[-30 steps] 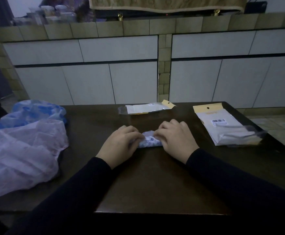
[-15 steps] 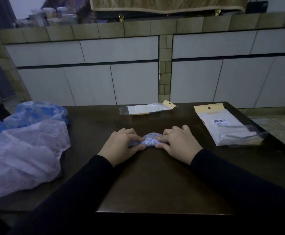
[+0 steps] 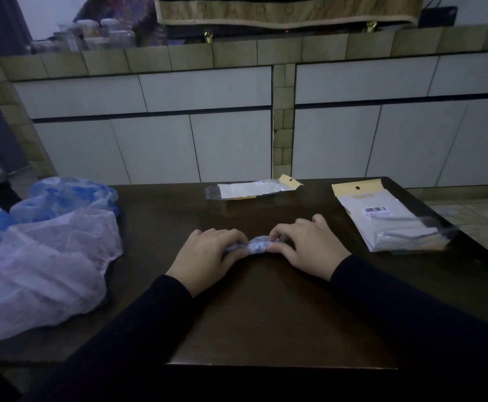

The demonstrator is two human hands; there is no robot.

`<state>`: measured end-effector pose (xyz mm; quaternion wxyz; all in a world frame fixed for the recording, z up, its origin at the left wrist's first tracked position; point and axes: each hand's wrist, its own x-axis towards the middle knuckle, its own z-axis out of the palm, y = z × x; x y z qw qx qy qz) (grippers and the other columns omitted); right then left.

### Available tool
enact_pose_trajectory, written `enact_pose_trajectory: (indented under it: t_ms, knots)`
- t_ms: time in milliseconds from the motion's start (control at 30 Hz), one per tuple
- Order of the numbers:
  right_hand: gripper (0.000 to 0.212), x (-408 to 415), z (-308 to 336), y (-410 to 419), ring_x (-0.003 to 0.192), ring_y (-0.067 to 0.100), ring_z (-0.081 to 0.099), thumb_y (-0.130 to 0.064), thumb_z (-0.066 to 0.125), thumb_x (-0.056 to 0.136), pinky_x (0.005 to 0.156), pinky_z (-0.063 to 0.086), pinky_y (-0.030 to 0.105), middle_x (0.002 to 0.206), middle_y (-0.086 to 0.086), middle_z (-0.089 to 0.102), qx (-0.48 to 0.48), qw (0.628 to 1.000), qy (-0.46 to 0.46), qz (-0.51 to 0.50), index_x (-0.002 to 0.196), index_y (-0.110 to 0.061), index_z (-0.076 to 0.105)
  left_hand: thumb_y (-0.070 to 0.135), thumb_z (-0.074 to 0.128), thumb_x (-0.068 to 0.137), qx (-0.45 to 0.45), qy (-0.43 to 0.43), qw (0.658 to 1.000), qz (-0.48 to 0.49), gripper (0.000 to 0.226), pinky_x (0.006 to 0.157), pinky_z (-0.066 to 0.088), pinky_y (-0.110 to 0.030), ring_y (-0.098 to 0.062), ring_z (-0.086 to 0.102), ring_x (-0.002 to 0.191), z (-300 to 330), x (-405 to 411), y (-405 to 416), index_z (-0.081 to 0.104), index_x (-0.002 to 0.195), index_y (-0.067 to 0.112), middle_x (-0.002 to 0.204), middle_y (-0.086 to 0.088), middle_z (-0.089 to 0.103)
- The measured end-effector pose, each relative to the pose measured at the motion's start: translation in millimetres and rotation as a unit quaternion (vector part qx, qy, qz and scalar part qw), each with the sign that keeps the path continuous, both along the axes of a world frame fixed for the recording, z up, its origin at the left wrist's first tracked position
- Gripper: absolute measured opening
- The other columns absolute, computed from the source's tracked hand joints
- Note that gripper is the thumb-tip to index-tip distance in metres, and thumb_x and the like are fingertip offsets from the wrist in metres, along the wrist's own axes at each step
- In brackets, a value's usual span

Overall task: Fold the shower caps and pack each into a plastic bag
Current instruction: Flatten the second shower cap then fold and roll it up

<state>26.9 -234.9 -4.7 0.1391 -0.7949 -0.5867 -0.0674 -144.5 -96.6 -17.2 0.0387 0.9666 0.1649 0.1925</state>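
A small folded shower cap (image 3: 256,246), pale blue with a pattern, lies pressed on the dark table (image 3: 266,314) between my two hands. My left hand (image 3: 208,256) grips its left end and my right hand (image 3: 303,245) pinches its right end. Most of the cap is hidden under my fingers. A plastic bag with a yellow header (image 3: 251,190) lies just behind my hands. A stack of similar bags (image 3: 387,224) rests at the right.
Loose unfolded shower caps are piled at the table's left: a pinkish-white one (image 3: 39,271) in front and blue-patterned ones (image 3: 65,195) behind. White cabinet doors (image 3: 178,134) stand beyond the table's far edge. Tiled floor (image 3: 480,219) shows at the right.
My hands have drawn slightly apart and rolled the cap tighter, so it now shows as a narrower bundle between my fingertips. The bags and the pile have not moved.
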Motion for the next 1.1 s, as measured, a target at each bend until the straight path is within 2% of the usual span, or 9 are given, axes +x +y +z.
enact_pose_trajectory:
  t_ms: [200,400,567,733,833,900,967,1033,1100]
  knots:
    - [0.024,-2,4,14,0.100,0.010,0.050,-0.050,0.043,0.096,0.100,0.029,0.039,0.099,-0.012,0.063,-0.025,0.999,0.009,-0.047,0.109,-0.037,0.058,0.047,0.045,0.095,-0.018,0.011,0.999,0.034,0.024,0.090,0.037,-0.027,-0.002,0.053,0.098,4,8,6,0.059,0.114,0.041,0.108,0.017,0.064]
    - [0.026,0,8,29,0.107,0.016,0.049,-0.050,0.043,0.097,0.098,0.027,0.042,0.103,-0.007,0.063,-0.056,0.994,0.007,-0.090,0.109,-0.036,0.061,0.044,0.042,0.098,-0.008,0.049,0.998,0.050,0.027,0.081,0.029,-0.026,-0.003,0.038,0.092,9,16,14,0.060,0.118,0.038,0.110,0.014,0.061]
    - [0.028,-1,8,32,0.108,0.018,0.047,-0.051,0.042,0.097,0.096,0.027,0.044,0.107,-0.005,0.058,-0.041,0.994,-0.040,-0.098,0.109,-0.036,0.061,0.044,0.044,0.098,-0.018,0.041,0.998,0.055,0.027,0.081,0.032,-0.027,-0.006,0.038,0.097,7,21,20,0.063,0.116,0.037,0.111,0.012,0.051]
    - [0.027,0,-2,30,0.108,0.015,0.046,-0.048,0.042,0.097,0.094,0.029,0.040,0.114,-0.007,0.052,0.030,0.996,-0.059,-0.060,0.116,-0.037,0.058,0.044,0.042,0.098,-0.012,0.034,0.997,0.069,0.029,0.084,0.033,-0.028,-0.010,0.047,0.107,4,25,18,0.058,0.121,0.038,0.118,0.011,0.055]
    - [0.022,2,-6,29,0.107,0.012,0.047,-0.043,0.044,0.098,0.096,0.028,0.039,0.115,-0.011,0.055,0.056,0.997,-0.059,-0.016,0.115,-0.038,0.057,0.040,0.046,0.097,0.048,-0.004,0.998,0.047,0.027,0.080,0.031,-0.026,-0.010,0.046,0.104,1,23,13,0.055,0.122,0.037,0.116,0.012,0.057]
    - [0.026,5,-5,28,0.107,0.012,0.047,-0.044,0.042,0.098,0.097,0.027,0.039,0.115,-0.012,0.057,0.038,0.998,-0.058,-0.008,0.116,-0.038,0.060,0.037,0.044,0.097,0.072,-0.014,0.997,0.031,0.027,0.082,0.037,-0.026,-0.011,0.046,0.102,-1,24,12,0.059,0.120,0.034,0.118,0.010,0.058]
    - [0.035,7,-5,27,0.106,0.011,0.046,-0.051,0.040,0.097,0.096,0.027,0.038,0.115,-0.011,0.055,0.002,0.998,-0.056,0.006,0.124,-0.038,0.058,0.041,0.040,0.097,0.053,-0.011,0.998,0.030,0.033,0.085,0.041,-0.027,-0.010,0.046,0.101,-4,25,11,0.060,0.122,0.032,0.120,0.010,0.058]
    - [0.043,8,-3,26,0.104,0.011,0.044,-0.057,0.042,0.094,0.095,0.028,0.036,0.113,-0.010,0.052,-0.044,0.998,-0.047,0.028,0.131,-0.038,0.053,0.051,0.041,0.095,0.037,0.007,0.999,0.038,0.038,0.083,0.037,-0.025,-0.008,0.045,0.102,-5,26,12,0.060,0.123,0.033,0.119,0.012,0.057]
    - [0.042,10,1,25,0.105,0.010,0.044,-0.054,0.044,0.094,0.095,0.029,0.035,0.112,-0.010,0.051,-0.070,0.996,-0.039,0.038,0.133,-0.038,0.051,0.059,0.049,0.089,0.022,0.018,0.999,0.044,0.041,0.081,0.035,-0.025,-0.005,0.044,0.099,-4,25,13,0.060,0.120,0.035,0.115,0.015,0.057]
